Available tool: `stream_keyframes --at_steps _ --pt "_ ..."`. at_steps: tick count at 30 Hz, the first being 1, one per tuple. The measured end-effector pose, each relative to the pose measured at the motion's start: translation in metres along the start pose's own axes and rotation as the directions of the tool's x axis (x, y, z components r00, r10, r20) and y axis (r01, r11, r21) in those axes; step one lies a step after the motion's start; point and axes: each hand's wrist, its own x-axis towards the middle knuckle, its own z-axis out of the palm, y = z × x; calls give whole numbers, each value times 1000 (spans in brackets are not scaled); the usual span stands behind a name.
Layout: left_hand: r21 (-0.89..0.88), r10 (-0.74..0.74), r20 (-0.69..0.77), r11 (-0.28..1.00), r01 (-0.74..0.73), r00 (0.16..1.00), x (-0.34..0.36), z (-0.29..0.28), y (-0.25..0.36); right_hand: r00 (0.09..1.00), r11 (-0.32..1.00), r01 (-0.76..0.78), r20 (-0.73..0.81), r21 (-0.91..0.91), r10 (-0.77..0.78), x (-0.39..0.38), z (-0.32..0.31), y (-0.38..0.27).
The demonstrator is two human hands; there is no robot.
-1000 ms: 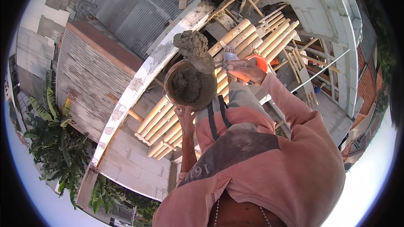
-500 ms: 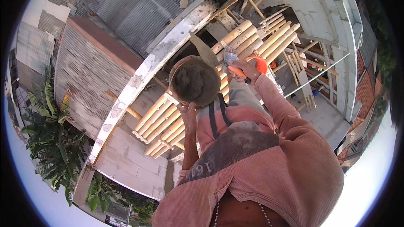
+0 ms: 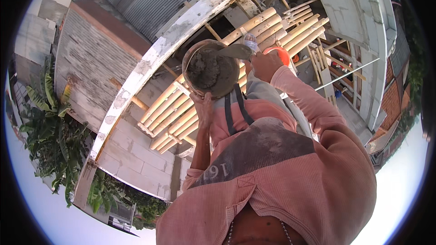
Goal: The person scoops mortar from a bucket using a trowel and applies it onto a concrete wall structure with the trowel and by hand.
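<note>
My left hand (image 3: 203, 109) grips a round, mortar-crusted bowl (image 3: 193, 54) from underneath and holds it in front of my chest. Grey wet mortar (image 3: 206, 70) fills it. My right hand (image 3: 263, 66) is closed on a trowel with an orange handle (image 3: 281, 54). The trowel's blade (image 3: 236, 52) lies across the bowl's far right rim, touching the mortar. My pink, dust-stained shirt hides most of what is under me.
Below me are a bamboo pole platform (image 3: 172, 118), a pale concrete beam (image 3: 150, 63) and a grey block wall (image 3: 131, 154). Corrugated roofs (image 3: 136, 0) lie beyond, with banana plants (image 3: 50, 136) far left. A thin rod (image 3: 345, 75) crosses at right.
A second ago the trowel was raised over the bowl with a lump of mortar on it. Now the blade is down at the bowl's rim, and the bowl sits closer to my chest.
</note>
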Motion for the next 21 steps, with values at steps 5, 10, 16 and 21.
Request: stream_keyframes --at_steps 5,10,16,21 --pt "230 12 70 973 -28 997 -13 9 18 961 949 247 172 -195 -215 51 54 -14" --pt "182 -6 66 983 -6 998 -13 6 15 925 944 329 191 23 -328 49 87 14" --pt "101 -3 135 995 -11 991 0 5 13 949 928 264 103 263 -299 31 113 41" --pt "-26 -56 248 998 64 967 13 -15 -10 962 841 163 106 516 -252 -15 40 9"
